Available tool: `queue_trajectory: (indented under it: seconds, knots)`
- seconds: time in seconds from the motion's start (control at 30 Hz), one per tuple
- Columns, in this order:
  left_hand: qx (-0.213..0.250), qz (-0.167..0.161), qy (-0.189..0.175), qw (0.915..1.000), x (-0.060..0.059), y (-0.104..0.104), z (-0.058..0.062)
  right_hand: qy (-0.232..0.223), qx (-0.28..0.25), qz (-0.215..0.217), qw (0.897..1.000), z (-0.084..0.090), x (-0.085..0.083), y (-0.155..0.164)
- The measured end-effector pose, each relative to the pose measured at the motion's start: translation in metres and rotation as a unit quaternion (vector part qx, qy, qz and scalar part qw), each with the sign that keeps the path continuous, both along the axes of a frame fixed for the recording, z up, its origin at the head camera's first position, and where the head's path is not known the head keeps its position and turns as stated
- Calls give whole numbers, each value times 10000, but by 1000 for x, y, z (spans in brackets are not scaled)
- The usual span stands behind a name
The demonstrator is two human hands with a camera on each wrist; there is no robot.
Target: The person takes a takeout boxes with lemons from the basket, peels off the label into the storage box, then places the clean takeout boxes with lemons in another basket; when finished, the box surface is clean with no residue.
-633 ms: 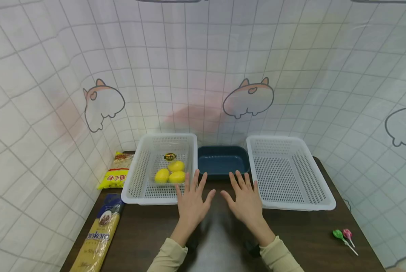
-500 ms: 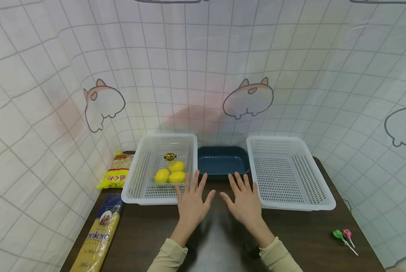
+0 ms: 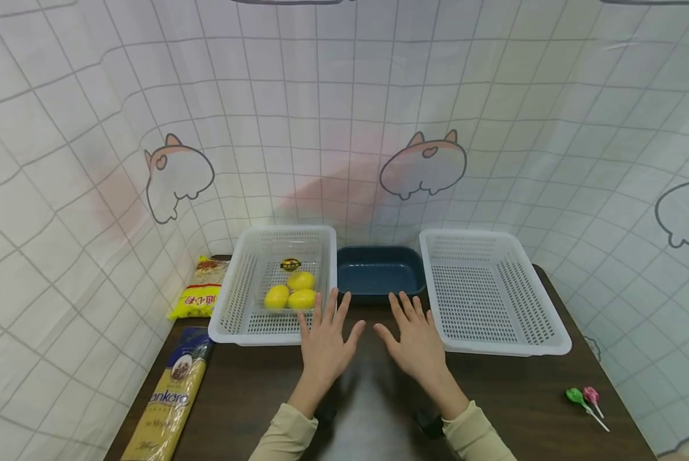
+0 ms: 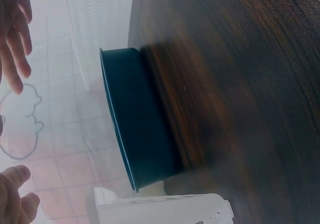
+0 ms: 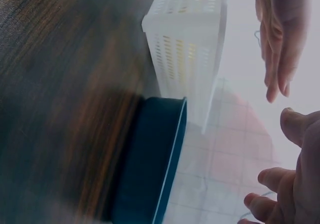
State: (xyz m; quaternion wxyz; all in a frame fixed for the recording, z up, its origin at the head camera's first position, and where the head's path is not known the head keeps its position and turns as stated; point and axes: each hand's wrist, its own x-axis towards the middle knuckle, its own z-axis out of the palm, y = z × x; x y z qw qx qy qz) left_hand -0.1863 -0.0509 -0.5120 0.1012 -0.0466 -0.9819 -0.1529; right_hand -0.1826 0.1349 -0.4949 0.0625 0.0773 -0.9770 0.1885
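Observation:
In the head view my left hand [image 3: 326, 349] is held palm down with its fingers spread, its fingertips overlapping the front of the left white basket [image 3: 258, 339]. My right hand [image 3: 418, 346] mirrors it, fingers spread, beside the front corner of the right white basket [image 3: 506, 349]. Neither hand holds anything. Between the baskets stands a dark blue rectangular dish [image 3: 379, 272], just beyond the fingertips. Inside the left basket, several yellow lemons [image 3: 301, 299] lie in a clear plastic tray [image 3: 269, 256] with a dark label. The wrist views show both hands raised above the dark wooden table [image 4: 225, 99].
A yellow-ended food bag [image 3: 202, 291] leans by the left basket. Nearer lies a long gold and blue packet [image 3: 168, 397] marked "ankara". Two lollipops, one green [image 3: 575, 396] and one pink [image 3: 591, 394], lie near the table's right edge. A checked curtain [image 3: 344, 96] encloses the back and sides.
Both hands stay spread in nearly the same place. The head view has shifted very slightly; the baskets, dish and other things keep their places.

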Motion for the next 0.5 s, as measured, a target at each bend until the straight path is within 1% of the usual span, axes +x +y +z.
queue_trajectory:
  seconds: [0.3,0.5]
  knots:
    - [110,-51,2,9999,2,-2,-6,-191,-150,35,9997,-4,4,-1]
    - [208,-56,31,9998,0,-4,-5,-299,-162,18,9994,-5,2,-1]
